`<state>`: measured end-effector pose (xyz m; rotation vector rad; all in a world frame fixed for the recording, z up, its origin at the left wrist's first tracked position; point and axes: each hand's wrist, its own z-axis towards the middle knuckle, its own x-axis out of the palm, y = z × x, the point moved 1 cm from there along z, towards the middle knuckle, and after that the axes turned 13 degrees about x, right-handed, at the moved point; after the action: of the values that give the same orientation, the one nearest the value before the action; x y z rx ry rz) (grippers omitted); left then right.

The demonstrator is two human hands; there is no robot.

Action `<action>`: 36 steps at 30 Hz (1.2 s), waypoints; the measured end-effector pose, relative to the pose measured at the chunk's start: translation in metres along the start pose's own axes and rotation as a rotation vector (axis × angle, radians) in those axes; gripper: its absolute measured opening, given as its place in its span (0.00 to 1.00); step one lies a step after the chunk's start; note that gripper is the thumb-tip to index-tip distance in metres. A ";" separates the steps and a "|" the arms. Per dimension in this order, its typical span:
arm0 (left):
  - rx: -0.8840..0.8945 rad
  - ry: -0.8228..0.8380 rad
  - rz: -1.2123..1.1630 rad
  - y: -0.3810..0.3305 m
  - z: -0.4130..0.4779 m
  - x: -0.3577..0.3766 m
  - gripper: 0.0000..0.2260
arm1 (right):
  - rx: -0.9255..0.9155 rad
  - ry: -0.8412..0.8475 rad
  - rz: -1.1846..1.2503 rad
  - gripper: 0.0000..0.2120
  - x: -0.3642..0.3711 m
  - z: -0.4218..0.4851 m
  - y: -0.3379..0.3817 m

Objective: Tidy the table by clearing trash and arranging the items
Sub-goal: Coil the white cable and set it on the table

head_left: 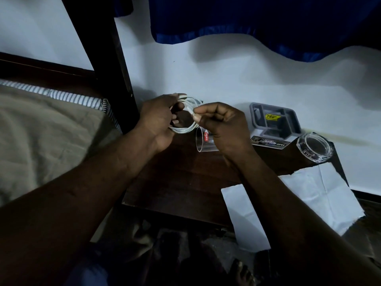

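So, cable (184, 130): white, wound in a loose coil, held up in both hands over the far-left part of the counter (185, 178), not resting on it.
L hand (158, 120): fingers curled thru & round the coil, gripping the loops; thumb on the top side.
R hand (222, 124): fingers (196, 118) pinch the cable's loose end, just beside the coil; other fingers curled in.
Glass (203, 144): clear tumbler w/ red "cello" sticker, right under the hands, partly hidden by the R hand; can't tell if it's upright or tipped.
Grey tray (253, 116): plastic moulded pack w/ yellow sticker inside, "OPEL" on its label strip; at the back of the counter against the wall, just R of the R hand.
Ashtray (314, 148): clear glass, faceted, near the counter's far-R corner, beside the tray.
Paper (321, 195): white creased sheet on the R edge, hanging over; a 2nd white piece (243, 219) overhangs the near edge.
Counter: dark wood, small.
Bed (47, 131): to the L, tan sheet, striped cloth along its edge, dark frame post btwn it & the counter.
Wall (247, 75): white, behind; blue curtain (247, 17) hanging above.
Foot (245, 271): bare, on the floor below, dim.
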<state>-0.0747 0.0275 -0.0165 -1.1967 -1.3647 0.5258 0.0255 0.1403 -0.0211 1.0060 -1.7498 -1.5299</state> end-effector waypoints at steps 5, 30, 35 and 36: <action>0.046 0.131 0.003 -0.001 -0.005 0.005 0.08 | 0.140 -0.031 0.055 0.09 -0.001 -0.001 -0.002; 0.083 0.300 0.477 0.009 -0.005 -0.004 0.13 | -0.053 -0.451 -0.487 0.05 0.004 0.003 -0.011; -0.109 0.172 0.318 0.006 0.000 -0.008 0.07 | 0.024 -0.300 -0.415 0.06 0.002 0.008 -0.006; -0.115 0.149 0.308 0.006 0.002 -0.009 0.06 | 0.020 -0.276 -0.407 0.06 0.001 0.008 -0.005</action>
<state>-0.0761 0.0228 -0.0264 -1.5224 -1.1020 0.5663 0.0189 0.1435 -0.0278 1.2689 -1.8231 -1.9860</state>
